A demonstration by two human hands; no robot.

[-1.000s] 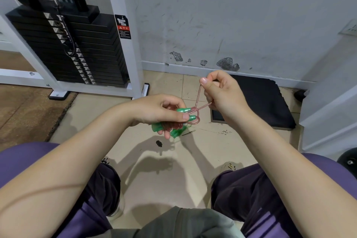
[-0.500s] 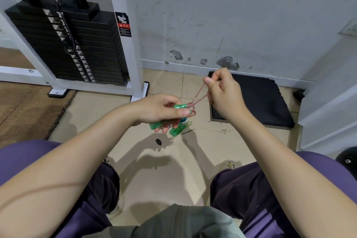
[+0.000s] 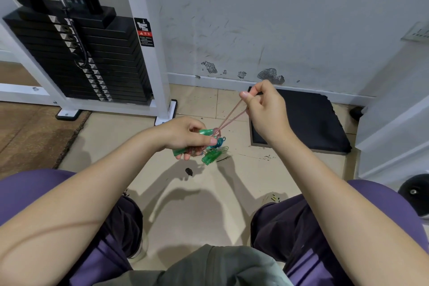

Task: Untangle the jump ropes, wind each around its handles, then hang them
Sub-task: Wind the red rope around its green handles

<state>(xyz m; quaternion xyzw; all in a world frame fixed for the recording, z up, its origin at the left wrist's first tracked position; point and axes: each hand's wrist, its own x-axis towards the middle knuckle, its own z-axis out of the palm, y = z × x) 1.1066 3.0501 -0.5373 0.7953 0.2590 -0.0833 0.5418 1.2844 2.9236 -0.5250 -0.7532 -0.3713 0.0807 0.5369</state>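
Raised toward frame centre-right, right hand (image 3: 267, 109) pinching pink rope (image 3: 232, 115) taut; left hand (image 3: 185, 137) fingers curled around green handles (image 3: 210, 157).

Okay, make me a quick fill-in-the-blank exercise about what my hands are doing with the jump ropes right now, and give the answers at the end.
1. The left hand grips a bundle of ____-coloured handles.
2. The right hand pinches a loop of pink ____.
3. The loop runs taut from the right hand down to the ____ hand.
4. The black mat lies on the floor against the ____.

Answers: green; rope; left; wall
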